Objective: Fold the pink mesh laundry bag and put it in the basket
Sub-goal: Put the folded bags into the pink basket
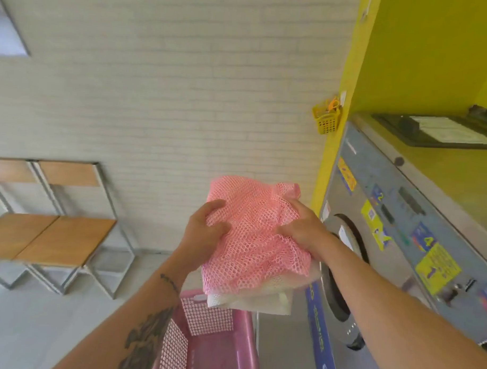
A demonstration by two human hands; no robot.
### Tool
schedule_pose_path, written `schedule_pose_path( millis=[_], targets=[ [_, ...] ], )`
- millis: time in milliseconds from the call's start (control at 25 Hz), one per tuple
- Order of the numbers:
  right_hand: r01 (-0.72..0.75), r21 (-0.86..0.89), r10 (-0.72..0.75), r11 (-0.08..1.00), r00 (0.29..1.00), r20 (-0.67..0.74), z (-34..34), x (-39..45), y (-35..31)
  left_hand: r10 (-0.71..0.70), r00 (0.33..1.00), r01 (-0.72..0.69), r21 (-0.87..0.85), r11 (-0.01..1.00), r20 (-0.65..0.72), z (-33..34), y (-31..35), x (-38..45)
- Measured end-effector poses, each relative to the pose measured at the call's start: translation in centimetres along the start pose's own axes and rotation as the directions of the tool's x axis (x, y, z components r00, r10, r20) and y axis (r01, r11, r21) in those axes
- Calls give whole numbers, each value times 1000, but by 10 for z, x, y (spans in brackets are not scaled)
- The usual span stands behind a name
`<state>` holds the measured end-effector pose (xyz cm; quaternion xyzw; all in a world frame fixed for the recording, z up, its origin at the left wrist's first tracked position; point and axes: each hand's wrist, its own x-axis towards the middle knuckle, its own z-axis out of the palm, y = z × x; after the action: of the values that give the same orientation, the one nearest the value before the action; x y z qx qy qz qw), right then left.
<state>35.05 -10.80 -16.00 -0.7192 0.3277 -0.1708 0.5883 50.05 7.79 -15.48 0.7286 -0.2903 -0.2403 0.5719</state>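
The pink mesh laundry bag [255,240] is bunched into a rough folded bundle, held in the air between both hands. My left hand [205,227] grips its left edge, thumb on top and fingers curled into the mesh. My right hand [304,228] grips the right side, fingers pressed into the netting. A white mesh piece [254,302] hangs under the pink bundle. The pink plastic basket [220,346] stands on the floor directly below, and its inside looks bare.
A grey front-loading washing machine [386,244] with a round door stands close on the right against a yellow wall. Two wooden chairs [58,233] with metal frames sit at the left by the white brick wall. A small yellow basket [326,115] hangs on the wall.
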Motion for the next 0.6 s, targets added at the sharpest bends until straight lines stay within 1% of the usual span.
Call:
schedule_pose_path(
  millis=[120, 240, 360, 440, 520, 600],
  targets=[
    [-23, -35, 25, 999, 998, 62, 65, 14, 52, -70, 996, 74, 84, 994, -46, -33, -69, -1],
    [-92, -80, 98, 993, 993, 73, 130, 41, 137, -184, 982, 188, 174, 967, -38, -47, -169, 12],
    [-184, -125, 192, 975, 980, 57, 205, 85, 262, -252, 967, 252, 212, 944, -27, -49, -320, 46],
    [-276, -130, 283, 952, 959, 35, 251, 112, 355, -322, 947, 317, 207, 926, -7, -44, -429, 66],
    [-350, -145, 360, 925, 932, 44, 298, 131, 444, -419, 907, 403, 198, 893, 41, -35, -530, 75],
    [-398, -201, 419, 895, 905, 74, 337, 140, 518, -501, 859, 480, 178, 859, 100, -27, -611, 75]
  ],
)
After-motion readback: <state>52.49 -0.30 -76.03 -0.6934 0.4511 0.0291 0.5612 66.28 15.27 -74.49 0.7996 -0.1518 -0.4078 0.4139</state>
